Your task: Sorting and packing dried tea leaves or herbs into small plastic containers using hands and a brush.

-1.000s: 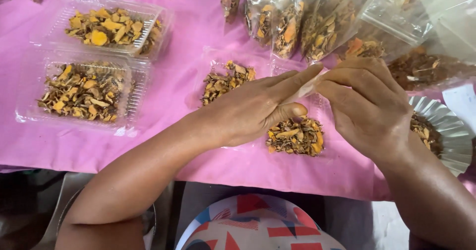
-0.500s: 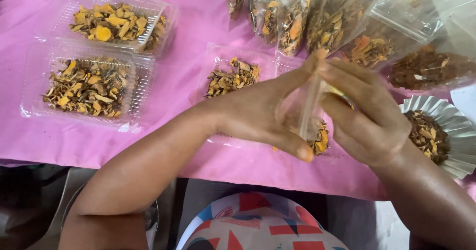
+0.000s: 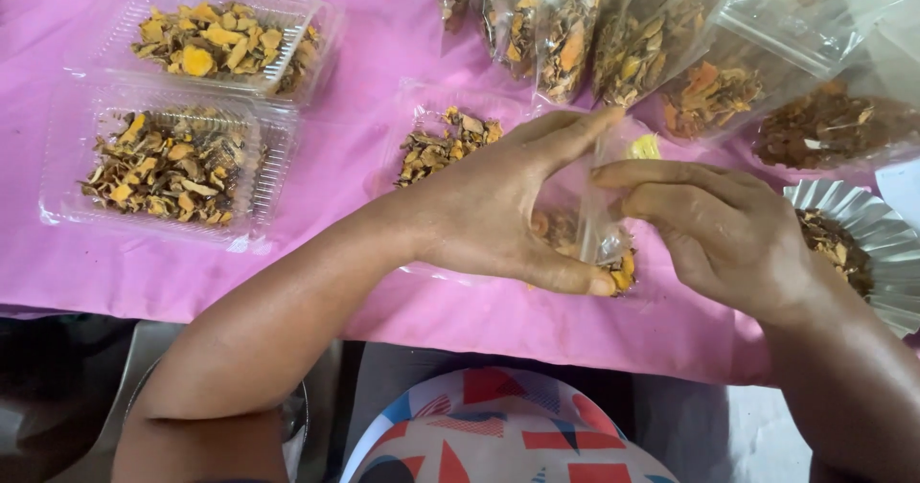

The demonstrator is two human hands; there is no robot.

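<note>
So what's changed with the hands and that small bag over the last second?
The left hand has curled from flat to gripping the small clear bag between thumb and fingertips, standing it upright. The right hand still pinches its other side. The clamshell trays and foil dish stayed put.

A pink cloth (image 3: 335, 167) covers the worktop from its left edge to its right edge, lying smooth and lit evenly by soft light with only faint shadows; the cloth hangs over the near edge; below that edge, at the lower left, the space is dim and dark; at the lower right a pale patch of floor (image 3: 757, 435) shows.
</note>
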